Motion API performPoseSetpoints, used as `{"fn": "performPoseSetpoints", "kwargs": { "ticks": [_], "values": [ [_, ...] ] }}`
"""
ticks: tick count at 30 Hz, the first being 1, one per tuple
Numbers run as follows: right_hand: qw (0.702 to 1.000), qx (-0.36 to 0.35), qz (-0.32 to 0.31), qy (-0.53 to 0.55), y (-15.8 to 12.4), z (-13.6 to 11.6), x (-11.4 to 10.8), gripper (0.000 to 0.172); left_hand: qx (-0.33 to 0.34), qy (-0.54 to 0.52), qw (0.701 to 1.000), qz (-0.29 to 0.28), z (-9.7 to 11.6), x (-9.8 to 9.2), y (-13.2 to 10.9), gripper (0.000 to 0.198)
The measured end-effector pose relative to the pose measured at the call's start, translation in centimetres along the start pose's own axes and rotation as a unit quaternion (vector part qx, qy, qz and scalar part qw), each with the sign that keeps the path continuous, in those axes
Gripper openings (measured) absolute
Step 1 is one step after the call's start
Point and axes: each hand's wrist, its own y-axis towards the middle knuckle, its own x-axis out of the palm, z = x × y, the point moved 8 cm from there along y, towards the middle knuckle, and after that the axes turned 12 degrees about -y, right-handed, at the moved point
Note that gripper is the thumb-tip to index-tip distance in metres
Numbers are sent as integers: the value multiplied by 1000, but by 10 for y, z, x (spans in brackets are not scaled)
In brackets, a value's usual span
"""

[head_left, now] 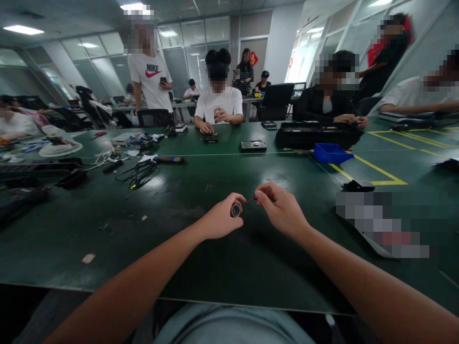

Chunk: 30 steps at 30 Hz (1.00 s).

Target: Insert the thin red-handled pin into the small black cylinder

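Note:
Over the green table, my left hand (221,217) is closed around a small round part (235,210) with a pale rim and a dark centre. Its thumb and fingers curl about the part, whose open end faces me. Just to the right, my right hand (281,205) pinches a thin screwdriver (251,199) with a red handle end. The metal shaft slants left and down, its tip close to the fingers of my left hand; whether it touches them I cannot tell. Most of the handle is hidden by my right fingers.
Beyond my hands lie a hard drive (253,145), a long black casing (317,136) and a blue bin (332,153). Coiled black cables (141,173) and a white fan-like cover (60,148) are at left. A blurred-out package (380,224) lies at right. Several people sit around the table.

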Motion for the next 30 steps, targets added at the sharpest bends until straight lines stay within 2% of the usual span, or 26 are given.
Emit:
{"fn": "performPoseSetpoints", "kwargs": {
  "ticks": [2, 5, 8, 12, 14, 16, 21, 30],
  "values": [
    [1000, 6, -6, -8, 0, 1, 1, 23, 13, 51, 998, 25, -5, -7, -2, 54],
    [1000, 10, -21, -20, 1, 2, 3, 28, 30, 87, 993, 66, -8, -19, -1, 37],
    [999, 1, -34, -8, 1, 0, 5, 27, 53, 105, 990, 74, -5, -25, 3, 31],
    [998, 2, -43, 51, 0, 2, 6, 25, 89, 109, 987, 80, -1, -31, 5, 38],
    [994, 7, -35, 102, 0, 4, 6, 23, 80, 93, 987, 100, -4, -36, 5, 48],
    [987, 8, -13, 163, 0, 5, 2, 22, 71, 84, 987, 115, -7, -39, 5, 50],
    [962, 16, 46, 267, 1, 8, -6, 23, 96, 88, 986, 100, -5, -37, 4, 37],
    [971, 25, 34, 237, 1, 9, -2, 24, 88, 81, 989, 89, -7, -35, 4, 40]
  ]
}}
